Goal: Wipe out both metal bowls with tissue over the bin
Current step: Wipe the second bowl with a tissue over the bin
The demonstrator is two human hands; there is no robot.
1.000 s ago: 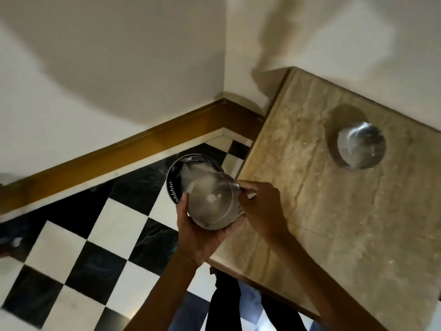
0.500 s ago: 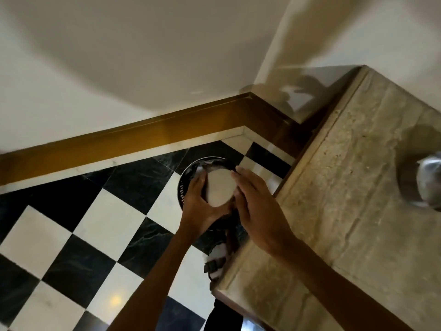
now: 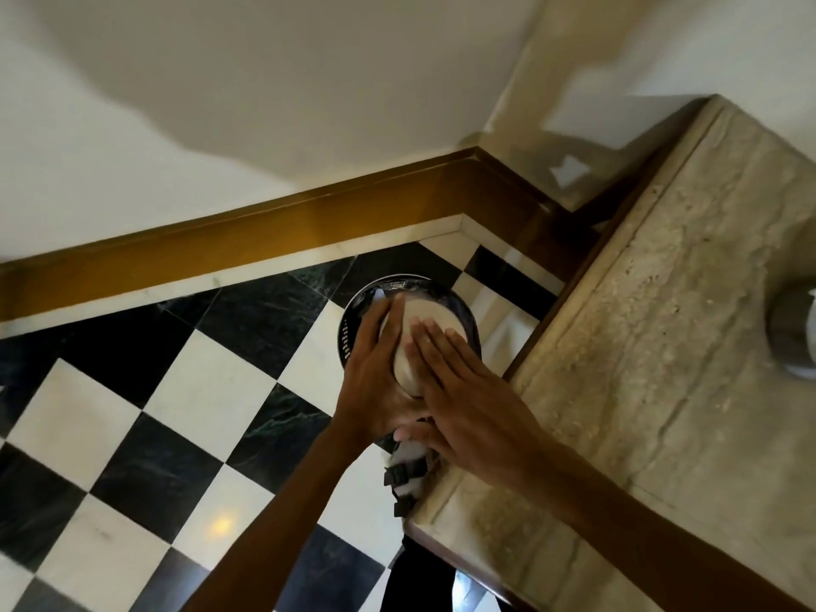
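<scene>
Both hands have carried the metal bowl [image 3: 421, 342] off the counter [image 3: 689, 346] and over the bin [image 3: 353, 320], which stands on the checkered floor [image 3: 154, 413] just left of the counter edge. Left hand [image 3: 375, 377] curls around the upturned bowl's side, gripping it. Right hand [image 3: 459, 390] lies flat, fingers straight, on the bowl's base. Further right, well apart, a second metal bowl [image 3: 799, 333] sits on the counter, cut off by the frame edge.
</scene>
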